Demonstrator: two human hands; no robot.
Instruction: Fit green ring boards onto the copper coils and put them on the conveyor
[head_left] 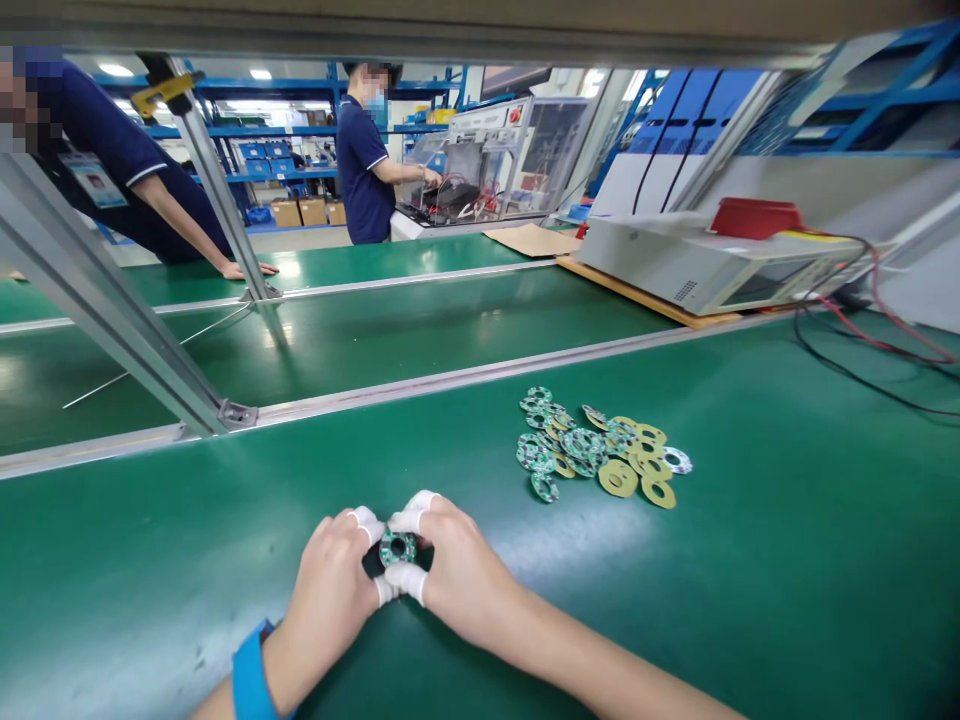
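Note:
My left hand (330, 585) and my right hand (454, 565) meet low in the head view, white finger cots on the fingertips. Together they pinch a small round green circuit board (397, 547) that sits on a black part, just above the green bench mat (787, 560). A blue strap wraps my left wrist. To the right and farther away lies a loose pile of ring-shaped boards (592, 445), some green, some yellow, untouched by either hand.
A white instrument box (705, 265) with a red block on top stands at the back right, red and black cables (862, 350) trailing from it. A slanted metal post (112, 320) rises at the left. Two people in dark blue work beyond the far benches.

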